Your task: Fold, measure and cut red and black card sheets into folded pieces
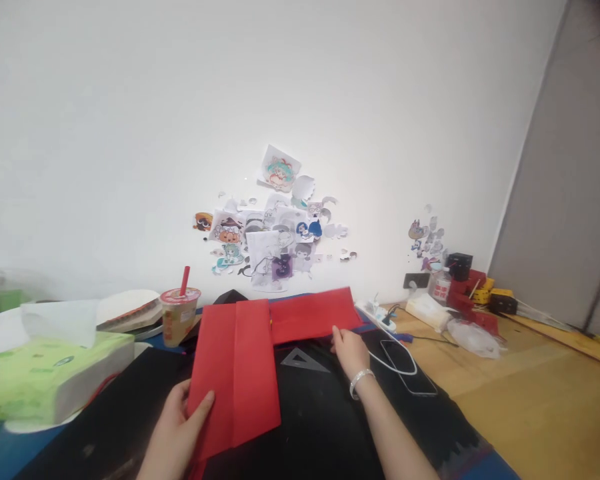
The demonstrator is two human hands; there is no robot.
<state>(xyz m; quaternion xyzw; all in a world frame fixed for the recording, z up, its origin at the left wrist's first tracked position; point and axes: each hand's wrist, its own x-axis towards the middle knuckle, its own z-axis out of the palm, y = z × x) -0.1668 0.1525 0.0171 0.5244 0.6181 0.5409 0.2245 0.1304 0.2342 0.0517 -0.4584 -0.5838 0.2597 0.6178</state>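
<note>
My left hand (180,427) grips the lower left edge of an upright sheet of red folded paper (235,373), thumb on its front. A crease runs down the sheet's middle. My right hand (349,350) pinches the lower edge of a second red folded paper (313,315), which lies lengthwise farther back. The two papers meet or overlap near the upright one's upper right edge; I cannot tell whether they are joined. On the black mat (320,420) between my hands lies a clear set square (305,361).
At left stand a green tissue pack (25,373) and a drink cup (179,317) with a red straw. To the right are a phone (407,367), a white cable (400,370), a power strip (380,313) and a plastic bag (475,339). Cut-out drawings (275,240) cover part of the wall.
</note>
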